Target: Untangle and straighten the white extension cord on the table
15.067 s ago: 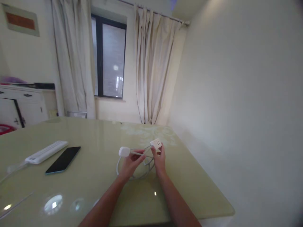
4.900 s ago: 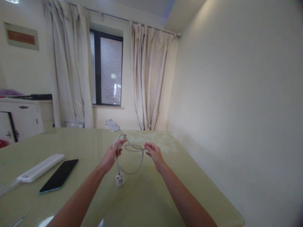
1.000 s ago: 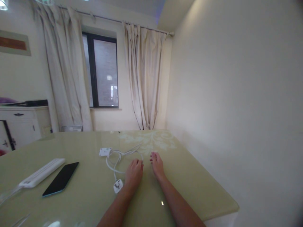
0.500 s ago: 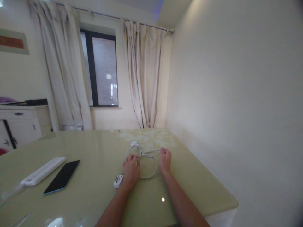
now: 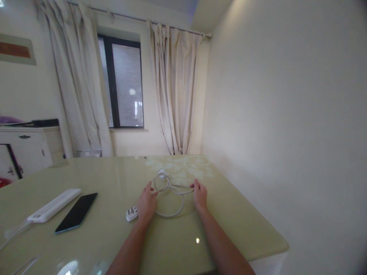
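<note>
- The fingers (image 5: pixel 195 187) of the right hand (image 5: pixel 200 196) are curled shut around the white cable (image 5: pixel 173 190), at the right end of its loops.
- The fingers (image 5: pixel 149 190) of the left hand (image 5: pixel 146 203) are bent against the same cable at the left side of the loops. Whether they pinch it or only press on it cannot be told at this size.
- Both hands lie low on the surface (image 5: pixel 114 179), palms down and near each other, with the cable stretched between them. Both forearms are bare and run back to the lower edge of the view.
- The cable lies on the surface in two or three overlapping loops. One hangs toward the person between the wrists, and a smaller one lies farther away.
- At the far end of the small loop sits a little white socket block (image 5: pixel 162 172), on the pale leaf pattern of the surface.
- The cable's white plug (image 5: pixel 131 214) lies just left of the left wrist with its pins up.
- Well to the left lies a black phone (image 5: pixel 76 212), face up, with a long white power strip (image 5: pixel 54 199) just beside it on its left.
- Beyond the surface are a dark window (image 5: pixel 124 89) between cream curtains (image 5: pixel 177 91), a white cabinet (image 5: pixel 28 147) at the left and a bare wall (image 5: pixel 286 114) at the right.
</note>
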Demonstrator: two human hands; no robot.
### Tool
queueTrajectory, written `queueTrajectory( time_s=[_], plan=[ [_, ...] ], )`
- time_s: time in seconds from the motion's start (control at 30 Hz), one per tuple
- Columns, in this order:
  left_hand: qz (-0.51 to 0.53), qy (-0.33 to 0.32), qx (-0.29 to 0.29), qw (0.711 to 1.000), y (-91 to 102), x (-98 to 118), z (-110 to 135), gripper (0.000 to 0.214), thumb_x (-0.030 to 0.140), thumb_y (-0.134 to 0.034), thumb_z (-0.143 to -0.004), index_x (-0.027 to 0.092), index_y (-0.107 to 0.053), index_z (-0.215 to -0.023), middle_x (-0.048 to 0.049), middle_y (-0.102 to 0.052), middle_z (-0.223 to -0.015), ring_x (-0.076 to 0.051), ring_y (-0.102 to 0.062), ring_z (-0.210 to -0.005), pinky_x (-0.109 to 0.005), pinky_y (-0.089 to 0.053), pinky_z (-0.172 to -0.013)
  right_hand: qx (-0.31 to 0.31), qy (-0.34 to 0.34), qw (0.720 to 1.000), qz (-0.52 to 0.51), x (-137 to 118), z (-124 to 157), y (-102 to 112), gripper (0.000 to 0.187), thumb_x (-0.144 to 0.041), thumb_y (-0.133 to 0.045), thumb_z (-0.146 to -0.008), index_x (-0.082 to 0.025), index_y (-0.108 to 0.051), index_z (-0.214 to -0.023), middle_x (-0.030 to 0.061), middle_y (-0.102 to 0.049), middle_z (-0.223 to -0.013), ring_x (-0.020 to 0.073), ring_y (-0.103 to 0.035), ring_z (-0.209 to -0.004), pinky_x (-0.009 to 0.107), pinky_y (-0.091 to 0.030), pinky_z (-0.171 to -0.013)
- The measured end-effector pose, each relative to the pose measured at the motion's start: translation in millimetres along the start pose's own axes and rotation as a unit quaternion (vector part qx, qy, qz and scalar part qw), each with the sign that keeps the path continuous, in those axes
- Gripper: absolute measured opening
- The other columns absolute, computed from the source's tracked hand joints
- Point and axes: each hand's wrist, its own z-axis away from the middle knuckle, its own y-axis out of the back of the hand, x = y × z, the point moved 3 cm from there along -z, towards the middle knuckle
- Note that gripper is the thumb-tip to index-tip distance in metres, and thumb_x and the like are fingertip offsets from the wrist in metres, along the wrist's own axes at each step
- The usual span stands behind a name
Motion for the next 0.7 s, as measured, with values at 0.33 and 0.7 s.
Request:
queueTrajectory(
  time_s=[0.33,0.7],
  plan=[
    [0.397,-0.013,-0.01,0.918,-18.4,18.4,2.4,0.05,0.035,-0.044,-0.097,0.018,-0.049,-0.143,-0.0156,-0.058,-0.13,-0.014,-0.067,-0.075,-0.034,-0.065,-0.064,-0.056,0.26,0.946,0.187,-56.8,31.9,-7.4,0.035,-0.026,-0.05,-0.099,-0.022,-0.068,-0.128,0.0124,-0.069,-0.127,0.0287,-0.055,-0.119,0.044,-0.035,-0.106],
    [0.295,-0.151,-0.042,0.943,-14.2,30.2,11.3,0.043,0.015,-0.035,-0.097,0.02,-0.062,-0.13,-0.0113,-0.058,-0.124,-0.01,-0.069,-0.072,-0.032,-0.064,-0.072,-0.27,0.356,0.851,0.277,-63.1,57.8,-38.8,0.025,-0.031,-0.069,-0.093,-0.022,-0.07,-0.116,0.0086,-0.068,-0.125,0.026,-0.063,-0.113,0.039,-0.049,-0.1]
  ],
)
